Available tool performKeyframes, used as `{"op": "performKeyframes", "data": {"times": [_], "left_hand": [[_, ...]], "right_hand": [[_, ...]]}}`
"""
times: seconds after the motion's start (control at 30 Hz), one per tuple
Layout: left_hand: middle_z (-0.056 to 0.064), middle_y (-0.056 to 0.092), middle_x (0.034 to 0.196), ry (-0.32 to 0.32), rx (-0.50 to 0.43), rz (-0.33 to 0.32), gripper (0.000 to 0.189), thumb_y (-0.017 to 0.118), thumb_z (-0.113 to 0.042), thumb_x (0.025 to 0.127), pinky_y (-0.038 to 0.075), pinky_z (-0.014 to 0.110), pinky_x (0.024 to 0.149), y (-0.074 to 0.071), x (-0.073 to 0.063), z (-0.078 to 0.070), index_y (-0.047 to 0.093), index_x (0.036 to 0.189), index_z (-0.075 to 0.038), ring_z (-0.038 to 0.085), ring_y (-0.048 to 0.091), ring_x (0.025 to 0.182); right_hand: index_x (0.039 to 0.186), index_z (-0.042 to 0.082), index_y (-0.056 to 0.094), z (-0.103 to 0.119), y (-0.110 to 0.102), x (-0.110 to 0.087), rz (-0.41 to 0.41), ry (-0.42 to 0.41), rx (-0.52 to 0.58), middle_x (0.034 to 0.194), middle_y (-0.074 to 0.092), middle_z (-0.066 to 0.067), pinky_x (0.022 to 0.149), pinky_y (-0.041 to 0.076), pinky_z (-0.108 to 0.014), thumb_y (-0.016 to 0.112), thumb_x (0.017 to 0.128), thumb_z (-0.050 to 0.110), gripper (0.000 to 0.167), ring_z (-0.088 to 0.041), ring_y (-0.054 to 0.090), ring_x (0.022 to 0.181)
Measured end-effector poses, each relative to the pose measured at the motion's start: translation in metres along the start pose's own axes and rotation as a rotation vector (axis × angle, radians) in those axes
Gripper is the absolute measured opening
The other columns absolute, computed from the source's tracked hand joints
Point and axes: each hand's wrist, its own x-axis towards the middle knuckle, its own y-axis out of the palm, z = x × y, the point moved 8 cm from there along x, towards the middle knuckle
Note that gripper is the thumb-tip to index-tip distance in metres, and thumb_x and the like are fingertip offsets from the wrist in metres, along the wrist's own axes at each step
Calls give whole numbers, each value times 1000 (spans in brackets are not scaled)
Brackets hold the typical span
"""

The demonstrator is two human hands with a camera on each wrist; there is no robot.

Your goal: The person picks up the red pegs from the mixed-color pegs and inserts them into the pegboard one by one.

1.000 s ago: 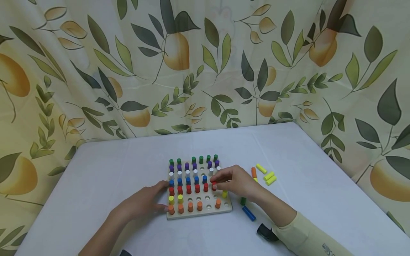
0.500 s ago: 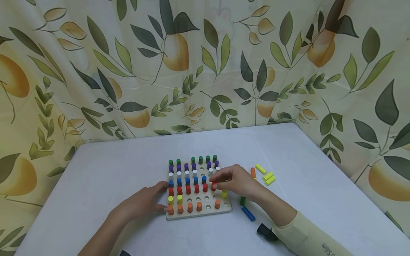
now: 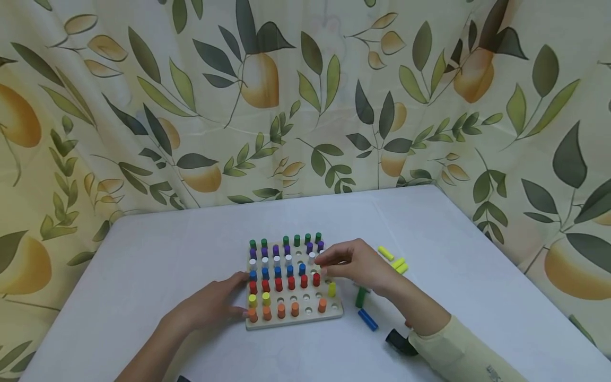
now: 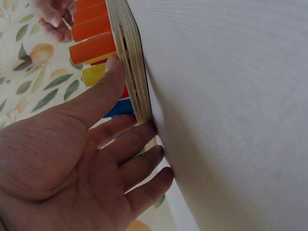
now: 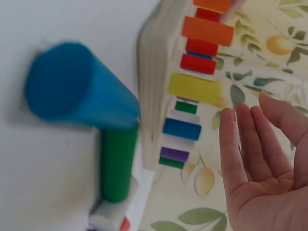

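A wooden pegboard [image 3: 317, 318] lies on the table, holding rows of coloured pegs with some holes bare. My left hand [image 3: 205, 305] rests at its left edge. In the left wrist view, the thumb touches the board's edge beside an orange peg [image 4: 91, 48], and the other fingertips reach the board's side and the tabletop. Over the right part of the board is my right hand [image 3: 365, 268], just behind an upright red peg [image 3: 316, 279]. The right wrist view shows its fingers apart with nothing between them.
Right of the board lie loose pegs: a green one [image 3: 360, 297], a blue one [image 3: 367, 319] and several yellow ones [image 3: 385, 253]. A black object [image 3: 400, 342] sits by the right sleeve. A patterned curtain [image 3: 305, 132] hangs behind the white table [image 3: 181, 239].
My right hand has let go of the red peg, which stands in the board, and moved slightly up and right. The left hand stays at the board's edge.
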Motion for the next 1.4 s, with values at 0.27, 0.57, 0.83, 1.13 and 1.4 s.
{"op": "performKeyframes", "data": {"times": [0.27, 0.57, 0.83, 1.13, 1.4], "left_hand": [[12, 53, 151, 17, -7, -4, 82, 88, -36, 83, 44, 61, 107, 0, 0, 2, 49, 151, -12, 40, 48, 139], [13, 53, 151, 12, -12, -10, 81, 88, -31, 84, 43, 61, 107, -2, -3, 3, 49, 151, -11, 41, 47, 140], [12, 52, 153, 16, -2, -9, 81, 88, -32, 84, 45, 62, 105, -2, -2, 2, 49, 152, -13, 42, 47, 139], [13, 50, 154, 20, 10, -4, 82, 88, -34, 84, 43, 64, 106, 0, 4, -3, 48, 153, -13, 42, 46, 140], [14, 52, 152, 14, 9, -6, 82, 89, -32, 83, 44, 63, 105, 1, 2, -2, 49, 152, -11, 43, 48, 138]], "right_hand": [[116, 7, 77, 9, -16, -5, -36, -12, -37, 115, 75, -8, 90, 57, -41, 76, 96, 14, 21, -23, 69, 105], [114, 12, 78, 14, -35, -7, -58, 10, -63, 117, 73, -10, 90, 59, -41, 78, 95, 15, 20, -25, 69, 107], [113, 11, 78, 13, -56, -15, -89, 59, -90, 113, 74, -4, 89, 58, -41, 78, 95, 18, 19, -25, 69, 106], [114, 6, 76, 4, -60, -24, -61, 46, -78, 114, 73, -11, 89, 59, -39, 77, 95, 14, 20, -26, 70, 103], [115, 3, 74, -13, -68, -37, -73, 75, -73, 116, 73, -15, 94, 57, -41, 75, 96, 11, 20, -25, 70, 105]]}}
